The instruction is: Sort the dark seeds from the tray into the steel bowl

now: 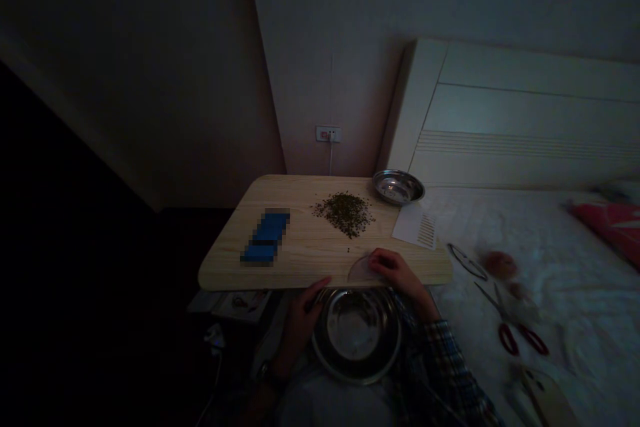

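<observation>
My right hand (393,270) is closed on a thin, see-through rounded piece (359,269), perhaps a plastic scraper, at the front edge of the wooden table (300,273). Below that edge, a shiny metal bowl (355,327) sits over my lap. My left hand (304,310) grips its left rim, with one finger reaching up to the table edge; its other fingers are mostly hidden. A loose heap of small dark green-brown grains (347,212) is spread on the tabletop, and a few lie apart from it.
A second metal bowl (399,187) stands at the back right, behind a white comb-like card (416,225). On the left lies a blurred-out blue object (267,238). The bed (575,247) holds red-handled scissors (510,320), glasses (467,261) and a phone (547,397).
</observation>
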A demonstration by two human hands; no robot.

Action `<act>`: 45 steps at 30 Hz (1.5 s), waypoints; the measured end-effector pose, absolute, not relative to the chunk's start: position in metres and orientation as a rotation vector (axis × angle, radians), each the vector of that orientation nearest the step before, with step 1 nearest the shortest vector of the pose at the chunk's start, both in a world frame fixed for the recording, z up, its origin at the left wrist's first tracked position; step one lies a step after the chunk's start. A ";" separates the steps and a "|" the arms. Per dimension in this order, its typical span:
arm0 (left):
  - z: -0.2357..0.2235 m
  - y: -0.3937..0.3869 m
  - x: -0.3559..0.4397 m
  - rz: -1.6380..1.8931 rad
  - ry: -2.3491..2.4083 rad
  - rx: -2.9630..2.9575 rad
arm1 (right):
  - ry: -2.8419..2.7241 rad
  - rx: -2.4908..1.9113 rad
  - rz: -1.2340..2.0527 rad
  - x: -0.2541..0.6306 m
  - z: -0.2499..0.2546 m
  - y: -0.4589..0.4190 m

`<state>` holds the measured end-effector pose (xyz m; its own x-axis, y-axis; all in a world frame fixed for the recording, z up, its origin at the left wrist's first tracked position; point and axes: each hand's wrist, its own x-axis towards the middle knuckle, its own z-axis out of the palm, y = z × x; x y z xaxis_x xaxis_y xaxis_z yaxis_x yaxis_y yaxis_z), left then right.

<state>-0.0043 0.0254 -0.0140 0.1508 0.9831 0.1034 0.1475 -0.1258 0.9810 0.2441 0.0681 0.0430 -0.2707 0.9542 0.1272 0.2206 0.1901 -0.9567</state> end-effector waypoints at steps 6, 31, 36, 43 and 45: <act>-0.010 0.026 -0.003 1.101 1.174 1.467 | -1.488 -1.168 1.047 0.245 0.039 0.072; -0.010 0.026 -0.003 1.114 1.158 1.424 | -1.530 -1.211 0.822 0.242 0.034 0.074; -0.010 0.025 -0.003 1.104 1.169 1.419 | -1.588 -1.231 0.794 0.240 0.036 0.072; -0.008 0.025 -0.003 1.113 1.169 1.424 | -1.645 -1.271 0.726 0.241 0.035 0.073; -0.008 0.025 -0.003 1.112 1.177 1.433 | -1.656 -1.277 0.714 0.241 0.035 0.073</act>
<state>-0.0027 0.0250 -0.0083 0.1270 0.9888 0.0791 0.1350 -0.0962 0.9862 0.2405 0.0735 0.0349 -0.0635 0.9509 0.3031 0.4320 0.2999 -0.8505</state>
